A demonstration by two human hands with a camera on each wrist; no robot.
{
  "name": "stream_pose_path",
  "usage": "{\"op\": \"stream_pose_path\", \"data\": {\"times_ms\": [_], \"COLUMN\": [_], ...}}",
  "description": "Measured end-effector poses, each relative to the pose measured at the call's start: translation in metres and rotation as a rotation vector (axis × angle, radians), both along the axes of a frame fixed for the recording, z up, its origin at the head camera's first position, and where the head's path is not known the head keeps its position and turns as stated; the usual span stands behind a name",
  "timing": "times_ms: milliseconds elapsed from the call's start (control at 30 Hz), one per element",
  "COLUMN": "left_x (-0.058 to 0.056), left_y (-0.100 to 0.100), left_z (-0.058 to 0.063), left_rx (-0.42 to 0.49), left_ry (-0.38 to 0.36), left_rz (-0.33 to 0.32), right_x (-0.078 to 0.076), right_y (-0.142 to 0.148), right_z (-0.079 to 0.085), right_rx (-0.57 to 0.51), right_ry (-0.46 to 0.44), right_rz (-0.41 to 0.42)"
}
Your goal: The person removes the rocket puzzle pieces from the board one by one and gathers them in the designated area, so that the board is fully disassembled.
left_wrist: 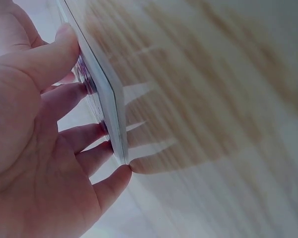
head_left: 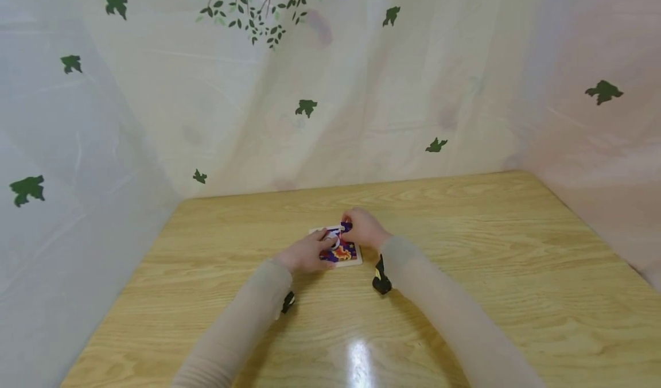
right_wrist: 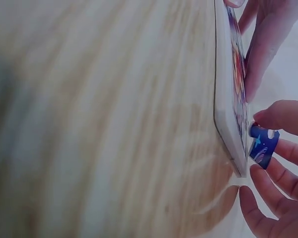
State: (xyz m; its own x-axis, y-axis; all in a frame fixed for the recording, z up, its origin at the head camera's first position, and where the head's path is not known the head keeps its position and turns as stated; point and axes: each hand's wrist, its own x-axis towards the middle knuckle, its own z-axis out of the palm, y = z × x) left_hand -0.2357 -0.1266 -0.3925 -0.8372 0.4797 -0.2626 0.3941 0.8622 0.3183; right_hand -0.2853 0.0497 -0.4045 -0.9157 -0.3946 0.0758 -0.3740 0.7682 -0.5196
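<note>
A flat jigsaw puzzle in a white frame lies on the table, its picture purple, orange and yellow. My left hand rests on its left side, fingertips on the picture and the little finger right at the frame's corner. My right hand pinches a dark blue puzzle piece with a star and planet print between thumb and fingers. That piece is tilted up at the puzzle's far right corner. The fingers partly cover the picture in the head view.
The wooden table stretches around the puzzle on all sides. Pale cloth with leaf and bird prints hangs behind it and at both sides. A black wrist camera sits under the right wrist.
</note>
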Motion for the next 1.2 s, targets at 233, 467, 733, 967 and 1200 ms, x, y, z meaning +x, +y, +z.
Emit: {"op": "stream_pose_path", "data": {"times_ms": [233, 467, 733, 967, 1200], "left_x": [-0.003, -0.005, -0.008, -0.009, -0.009], "left_y": [0.0, -0.002, 0.003, 0.004, 0.005], "left_z": [-0.002, -0.002, -0.001, 0.0, 0.002], "left_rx": [-0.007, -0.01, -0.03, -0.04, -0.034], "left_ry": [-0.001, 0.001, -0.01, -0.028, -0.027], "left_rz": [0.013, 0.025, 0.025, 0.038, 0.035], "right_x": [-0.004, -0.007, -0.01, -0.019, -0.028], "right_y": [0.007, 0.022, 0.049, 0.077, 0.11], "right_z": [-0.001, 0.003, 0.009, 0.016, 0.017], "right_rx": [-0.059, -0.108, -0.089, -0.048, -0.027], "right_ry": [0.021, 0.03, -0.019, 0.041, 0.089], "right_rz": [-0.031, 0.021, 0.017, 0.008, 0.033]}}
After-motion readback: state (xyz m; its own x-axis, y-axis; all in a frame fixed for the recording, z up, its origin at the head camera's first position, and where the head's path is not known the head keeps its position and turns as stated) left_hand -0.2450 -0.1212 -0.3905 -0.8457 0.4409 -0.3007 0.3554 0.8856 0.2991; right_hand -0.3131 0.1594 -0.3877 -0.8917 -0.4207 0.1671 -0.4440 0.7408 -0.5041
